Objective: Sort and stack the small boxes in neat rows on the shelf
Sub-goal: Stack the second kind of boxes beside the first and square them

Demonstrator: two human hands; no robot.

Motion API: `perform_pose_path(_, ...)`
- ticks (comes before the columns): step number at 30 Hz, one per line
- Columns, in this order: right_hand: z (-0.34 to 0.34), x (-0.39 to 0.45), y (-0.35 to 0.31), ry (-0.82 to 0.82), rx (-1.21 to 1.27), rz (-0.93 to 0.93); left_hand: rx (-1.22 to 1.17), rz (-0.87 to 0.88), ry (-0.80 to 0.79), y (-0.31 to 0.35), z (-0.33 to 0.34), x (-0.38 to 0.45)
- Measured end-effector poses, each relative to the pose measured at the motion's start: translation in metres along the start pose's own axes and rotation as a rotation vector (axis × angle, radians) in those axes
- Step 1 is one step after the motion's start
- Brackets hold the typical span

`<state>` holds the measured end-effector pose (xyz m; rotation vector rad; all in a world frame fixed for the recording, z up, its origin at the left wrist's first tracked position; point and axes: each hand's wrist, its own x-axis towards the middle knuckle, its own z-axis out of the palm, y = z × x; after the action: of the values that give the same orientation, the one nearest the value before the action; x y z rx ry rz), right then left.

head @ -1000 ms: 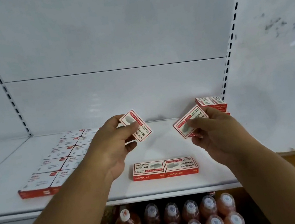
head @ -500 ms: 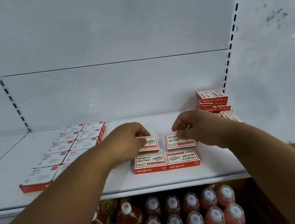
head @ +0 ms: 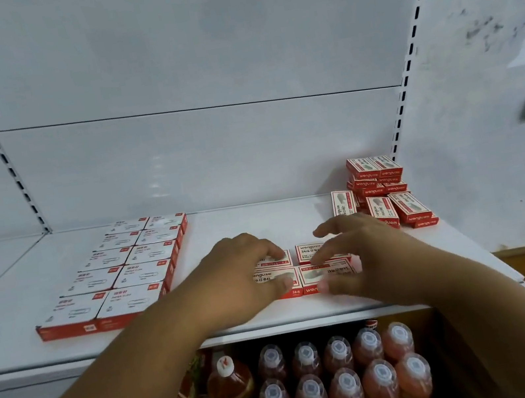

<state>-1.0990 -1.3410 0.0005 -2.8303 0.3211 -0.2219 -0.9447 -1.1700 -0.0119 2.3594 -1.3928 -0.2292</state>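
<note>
Left hand [head: 242,271] and right hand [head: 355,252], fingers spread flat on four boxes [head: 309,250] near shelf [head: 273,315] front; loose pile [head: 382,194] at right; paper-clip rows [head: 133,265] at left.

Your white shelf [head: 291,214] carries: 2-wide grid of flat boxes [head: 127,273] at frame left, four staple boxes [head: 311,251] ctr, loose staple-box pile [head: 382,196] at right.

Printed card boxes [head: 321,249] (matt shelf [head: 257,220])
</note>
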Motion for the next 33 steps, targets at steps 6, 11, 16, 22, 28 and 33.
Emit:
perform_pose_path(6,0.009,-0.012,-0.005,0.102,-0.094,0.052,0.019,0.027,0.059,-0.002,0.007,-0.002)
perform_pose_path(11,0.005,-0.021,-0.018,0.086,-0.033,0.241,0.023,0.040,0.092,-0.003,0.013,-0.002)
perform_pose_path(16,0.010,-0.018,-0.020,0.145,-0.011,0.450,0.057,0.065,0.111,-0.003,0.015,-0.001)
perform_pose_path(22,0.005,-0.012,-0.023,0.160,0.297,0.450,0.082,0.081,0.102,-0.001,0.014,-0.001)
perform_pose_path(28,0.000,-0.008,-0.004,0.052,-0.068,0.204,0.129,0.133,0.062,0.001,0.018,-0.003)
perform_pose_path(33,0.006,0.000,-0.004,-0.043,0.177,0.162,0.270,0.124,-0.012,0.008,0.021,0.002)
